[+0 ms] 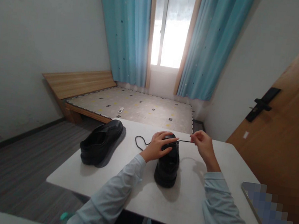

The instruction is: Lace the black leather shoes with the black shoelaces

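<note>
A black shoe (167, 169) stands on the white table in front of me, its heel towards me. My left hand (158, 144) lies across the shoe's upper from the left, fingers stretched out and apart, touching it. To the right of the shoe, my right hand (202, 144) pinches a black shoelace (185, 141), which runs taut and nearly level to the shoe. Another stretch of lace (141, 137) makes a loose loop on the table, left of the shoe. The fingers of my left hand partly hide the lacing.
The matching black shoe (100, 140) sits at the left of the white table (150, 209). Beyond the table is a low bed (139, 105) with a small white device (121, 110) on it. A wooden door (289, 119) stands at right. A pixelated object (273, 220) lies at the table's right edge.
</note>
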Tool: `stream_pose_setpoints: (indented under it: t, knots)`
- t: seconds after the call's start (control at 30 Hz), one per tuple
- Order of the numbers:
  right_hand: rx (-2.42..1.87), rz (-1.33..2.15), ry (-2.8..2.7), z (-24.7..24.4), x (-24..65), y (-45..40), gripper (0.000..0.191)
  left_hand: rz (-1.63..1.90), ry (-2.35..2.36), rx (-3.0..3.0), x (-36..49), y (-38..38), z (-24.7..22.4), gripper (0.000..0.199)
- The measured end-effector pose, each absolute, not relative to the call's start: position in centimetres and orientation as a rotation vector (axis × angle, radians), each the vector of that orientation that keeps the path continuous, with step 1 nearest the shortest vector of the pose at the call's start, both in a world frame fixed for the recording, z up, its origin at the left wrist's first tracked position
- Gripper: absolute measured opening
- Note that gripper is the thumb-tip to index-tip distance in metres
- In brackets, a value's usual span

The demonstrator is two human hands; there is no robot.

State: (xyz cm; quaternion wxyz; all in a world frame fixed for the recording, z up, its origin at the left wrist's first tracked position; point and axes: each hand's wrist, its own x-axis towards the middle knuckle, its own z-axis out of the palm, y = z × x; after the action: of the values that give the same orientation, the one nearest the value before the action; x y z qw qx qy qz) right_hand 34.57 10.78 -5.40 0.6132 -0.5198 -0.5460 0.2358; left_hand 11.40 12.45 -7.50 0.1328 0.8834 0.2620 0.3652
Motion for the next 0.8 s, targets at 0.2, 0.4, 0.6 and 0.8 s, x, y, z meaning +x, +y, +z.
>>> stream_pose_setpoints:
  t: [0.2, 0.4, 0.6, 0.8]
  knots:
    - [-1.235, 0.68, -1.447, -6.1, 33.0, 10.9, 0.022, 1.024, 0.788, 2.586, 11.4, 12.5, -7.4, 0.029]
    - [-1.256, 0.633, -1.512, -6.5, 33.3, 11.1, 0.022, 1.033, 0.774, 2.548, 11.5, 12.5, -7.4, 0.027]
    - [-1.349, 0.263, -1.836, -7.5, 33.3, 11.3, 0.011, 1.025, 0.788, 2.515, 11.4, 12.5, -7.5, 0.028]
    - [-1.403, 0.041, -1.946, -7.5, 33.3, 11.2, 0.013, 1.022, 0.772, 2.481, 11.4, 12.4, -7.6, 0.026]
